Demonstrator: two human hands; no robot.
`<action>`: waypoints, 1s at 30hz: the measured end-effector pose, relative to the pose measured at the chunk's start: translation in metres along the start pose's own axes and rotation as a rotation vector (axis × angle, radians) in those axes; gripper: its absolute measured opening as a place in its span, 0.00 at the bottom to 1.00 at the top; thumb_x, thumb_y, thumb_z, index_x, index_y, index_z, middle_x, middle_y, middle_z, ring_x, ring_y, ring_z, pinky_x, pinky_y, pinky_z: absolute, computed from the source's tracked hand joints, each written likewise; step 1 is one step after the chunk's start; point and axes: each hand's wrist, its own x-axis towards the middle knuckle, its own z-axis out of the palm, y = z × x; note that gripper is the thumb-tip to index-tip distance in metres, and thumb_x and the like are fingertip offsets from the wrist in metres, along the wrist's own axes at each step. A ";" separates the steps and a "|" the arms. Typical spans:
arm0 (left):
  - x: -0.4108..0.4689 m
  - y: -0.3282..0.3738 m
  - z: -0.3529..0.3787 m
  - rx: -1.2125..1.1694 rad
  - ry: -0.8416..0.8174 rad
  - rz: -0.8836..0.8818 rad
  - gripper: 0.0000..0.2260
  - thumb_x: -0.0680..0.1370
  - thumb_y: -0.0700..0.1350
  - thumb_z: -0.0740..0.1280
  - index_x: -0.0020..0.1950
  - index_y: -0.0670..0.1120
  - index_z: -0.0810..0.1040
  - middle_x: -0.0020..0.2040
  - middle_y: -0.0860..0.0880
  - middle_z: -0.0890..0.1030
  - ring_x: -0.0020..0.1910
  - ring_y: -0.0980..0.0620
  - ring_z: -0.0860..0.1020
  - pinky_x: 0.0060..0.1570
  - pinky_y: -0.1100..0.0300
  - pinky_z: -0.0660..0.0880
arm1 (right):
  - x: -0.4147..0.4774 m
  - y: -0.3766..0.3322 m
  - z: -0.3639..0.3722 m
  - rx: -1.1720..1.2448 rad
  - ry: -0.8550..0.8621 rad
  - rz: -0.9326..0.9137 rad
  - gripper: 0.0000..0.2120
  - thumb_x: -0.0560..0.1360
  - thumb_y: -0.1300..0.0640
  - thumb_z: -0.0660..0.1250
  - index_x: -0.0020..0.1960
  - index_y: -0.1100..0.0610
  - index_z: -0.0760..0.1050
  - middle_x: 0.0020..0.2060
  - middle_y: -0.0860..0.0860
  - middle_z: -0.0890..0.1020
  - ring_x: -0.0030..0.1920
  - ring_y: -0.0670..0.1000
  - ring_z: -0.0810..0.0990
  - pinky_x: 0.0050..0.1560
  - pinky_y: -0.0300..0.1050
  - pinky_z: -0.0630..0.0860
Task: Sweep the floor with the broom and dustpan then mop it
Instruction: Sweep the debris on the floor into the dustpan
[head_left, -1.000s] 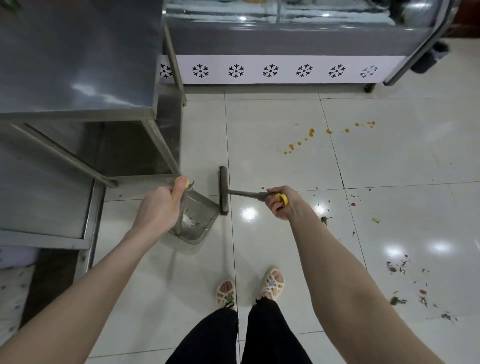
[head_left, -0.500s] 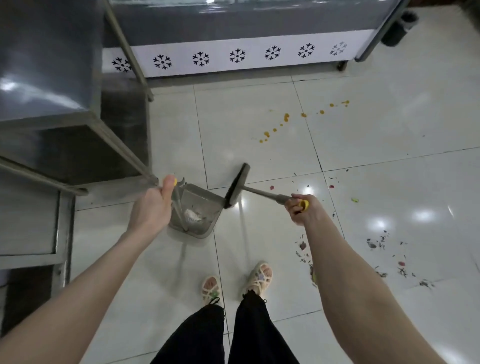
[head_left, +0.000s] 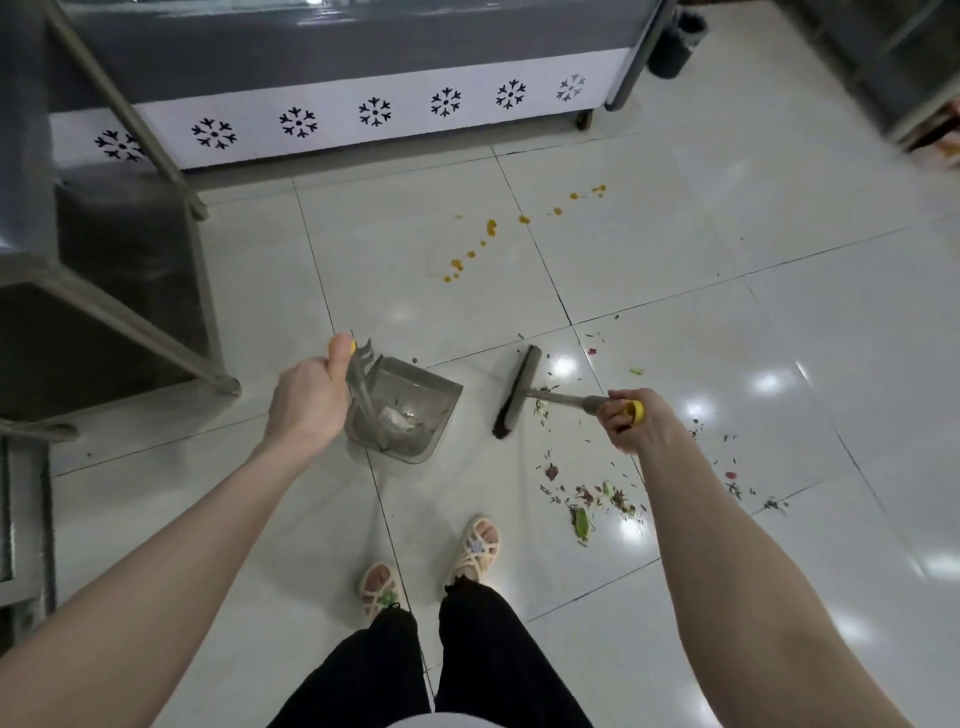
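Glossy white floor tiles (head_left: 727, 312) spread underfoot. The grey dustpan (head_left: 415, 395) sat just right of the left hand (head_left: 306, 405), which clenched its upright handle. The broom (head_left: 517, 395) had its head on the tile left of the right hand (head_left: 631, 423), whose fingers wrapped its handle. Leafy debris (head_left: 587, 499) lay scattered below that grip, with orange drops (head_left: 491, 226) well beyond.

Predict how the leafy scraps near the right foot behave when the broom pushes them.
Probably light: the leafy scraps are small thin flecks lying strewn, so they may scatter under the broom rather than move as one pile. The floor is glossy tile, so they should slide easily. The bigger green leaf looks limp; it might cling or smear.
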 end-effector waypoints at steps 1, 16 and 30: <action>0.000 0.002 -0.001 -0.006 0.006 0.016 0.31 0.81 0.61 0.44 0.32 0.41 0.71 0.32 0.42 0.73 0.40 0.42 0.70 0.42 0.54 0.65 | -0.004 -0.004 -0.001 -0.023 -0.015 0.002 0.08 0.80 0.63 0.56 0.43 0.65 0.69 0.19 0.51 0.68 0.14 0.43 0.65 0.13 0.30 0.57; 0.017 0.027 -0.010 0.033 0.062 0.023 0.34 0.80 0.64 0.45 0.41 0.37 0.76 0.35 0.42 0.75 0.41 0.40 0.74 0.41 0.53 0.66 | 0.045 0.022 0.047 0.123 -0.204 0.156 0.03 0.77 0.62 0.60 0.46 0.58 0.66 0.22 0.50 0.66 0.15 0.44 0.66 0.12 0.33 0.55; 0.042 0.085 0.054 0.027 -0.028 0.085 0.34 0.80 0.64 0.45 0.38 0.38 0.76 0.39 0.39 0.78 0.42 0.41 0.74 0.42 0.55 0.66 | 0.032 -0.054 -0.059 0.234 0.053 0.074 0.05 0.78 0.63 0.59 0.45 0.63 0.69 0.22 0.51 0.68 0.14 0.44 0.65 0.13 0.30 0.57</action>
